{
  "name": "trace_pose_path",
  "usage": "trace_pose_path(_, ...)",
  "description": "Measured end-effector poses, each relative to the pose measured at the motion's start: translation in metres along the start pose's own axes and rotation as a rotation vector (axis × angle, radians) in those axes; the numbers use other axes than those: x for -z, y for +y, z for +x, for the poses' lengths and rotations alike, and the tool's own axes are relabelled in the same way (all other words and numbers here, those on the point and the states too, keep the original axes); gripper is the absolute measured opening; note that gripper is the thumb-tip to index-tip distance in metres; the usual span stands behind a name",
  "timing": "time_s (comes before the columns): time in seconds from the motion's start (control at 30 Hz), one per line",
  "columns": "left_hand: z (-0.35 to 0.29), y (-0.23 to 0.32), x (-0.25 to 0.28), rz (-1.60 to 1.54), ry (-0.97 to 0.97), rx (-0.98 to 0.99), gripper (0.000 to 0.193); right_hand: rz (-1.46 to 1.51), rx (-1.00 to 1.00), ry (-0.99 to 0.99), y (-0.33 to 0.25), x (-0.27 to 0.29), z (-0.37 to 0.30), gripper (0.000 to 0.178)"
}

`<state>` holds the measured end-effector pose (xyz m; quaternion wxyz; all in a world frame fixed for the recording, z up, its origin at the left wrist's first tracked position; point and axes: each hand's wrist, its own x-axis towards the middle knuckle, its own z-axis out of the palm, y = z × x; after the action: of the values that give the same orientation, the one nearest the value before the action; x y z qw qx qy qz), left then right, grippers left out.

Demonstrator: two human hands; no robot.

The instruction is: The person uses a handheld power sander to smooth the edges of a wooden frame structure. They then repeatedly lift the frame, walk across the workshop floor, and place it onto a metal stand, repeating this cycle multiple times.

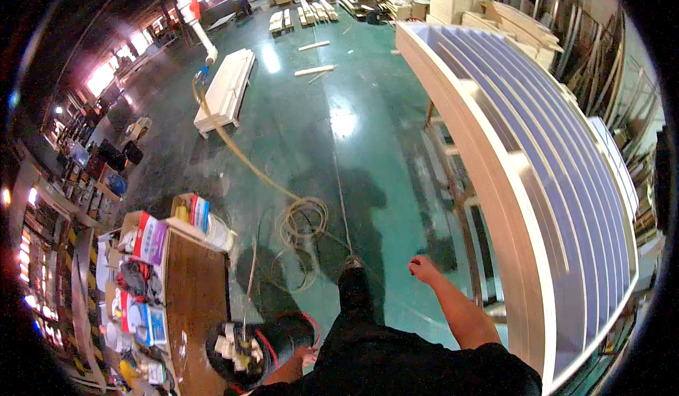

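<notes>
My right hand hangs over the green floor, its fingers curled in with nothing visible in them. It is apart from the long panel-sided frame on the right, which has pale slats over bluish-grey panels. Low by my body, my left hand is small and partly cut off by my dark shirt; its fingers do not show clearly. Close to it stand a black bucket with pale wood offcuts in it and a red cord. I cannot tell whether the left hand touches either.
A brown table at the left carries boxes and small supplies. A coiled hose lies on the floor, rising to a white pipe. Stacked white boards and loose strips lie farther off.
</notes>
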<state>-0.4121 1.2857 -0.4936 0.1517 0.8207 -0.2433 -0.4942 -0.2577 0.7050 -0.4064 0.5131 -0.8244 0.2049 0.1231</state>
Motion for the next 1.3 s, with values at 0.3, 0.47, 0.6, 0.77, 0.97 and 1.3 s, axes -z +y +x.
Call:
trace_pose_path(0.3,0.241,-0.022,0.381,-0.603,0.185,0.150,0.021,-0.632,-0.361,-0.148,0.023,0.069,0.193,0.049)
trace_pose_path(0.47,0.364,0.090,0.702,-0.590,0.610,-0.109,0.023,-0.936,-0.151,-0.567,0.145,0.113,0.250,0.041)
trace_pose_path(0.6,0.442,0.060,0.854,-0.436,0.776,-0.065,0.038,-0.565,-0.006,-0.707,0.094,0.105,0.357,0.033)
trace_pose_path(0.77,0.527,0.030,0.934,-0.445,0.498,0.251,0.050,-0.419,-0.330,-0.620,-0.046,0.125,0.598,0.024)
trace_pose_path(0.97,0.581,-0.061,1.029,-0.134,0.189,0.129,0.042,0.204,-0.278,-0.005,-0.284,0.229,0.900,0.015)
trace_pose_path(1.3,0.833,-0.079,1.342,-0.530,-0.048,0.185,0.024,-0.220,0.289,1.032,-0.678,0.447,0.929,0.022)
